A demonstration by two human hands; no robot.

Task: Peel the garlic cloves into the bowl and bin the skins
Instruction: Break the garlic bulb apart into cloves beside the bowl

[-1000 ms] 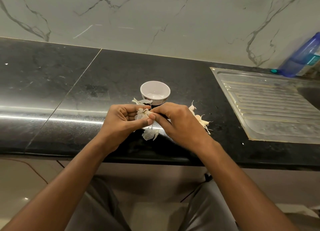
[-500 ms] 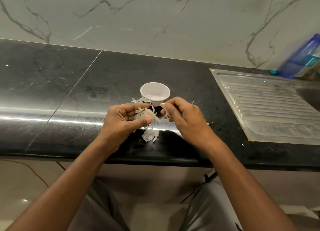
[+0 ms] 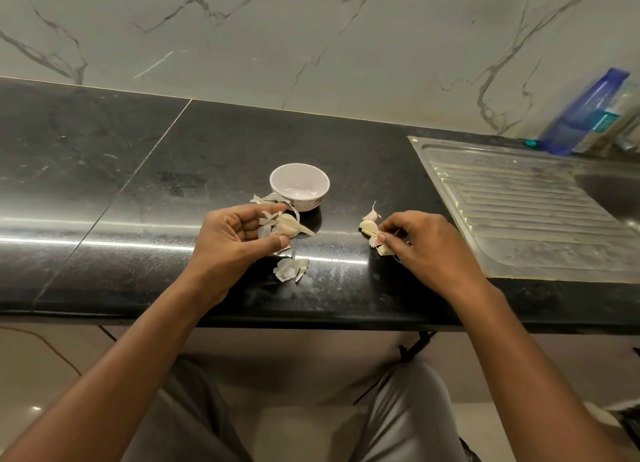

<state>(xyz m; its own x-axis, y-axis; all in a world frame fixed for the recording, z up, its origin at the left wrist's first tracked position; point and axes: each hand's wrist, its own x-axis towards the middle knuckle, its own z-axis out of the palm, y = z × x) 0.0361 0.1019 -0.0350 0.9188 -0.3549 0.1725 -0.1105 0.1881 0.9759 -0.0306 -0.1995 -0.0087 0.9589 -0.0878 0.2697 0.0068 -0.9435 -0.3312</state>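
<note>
The left hand (image 3: 235, 235) curls its fingers round the garlic cluster (image 3: 282, 223) just beside the empty bowl (image 3: 299, 188), nearer it than the right hand (image 3: 420, 242), whose fingers pinch 1 loose clove (image 3: 376, 240) on the tabletop (image 3: 173, 184), off to the bowl's right.

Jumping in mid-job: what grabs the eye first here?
Two hands work over the black counter: the left hand grips a half-skinned garlic piece in front of the white bowl, which looks empty. The right hand pinches a clove at a small pile right of the bowl, beside the steel drainboard. Loose skins lie near the counter's edge.
</note>
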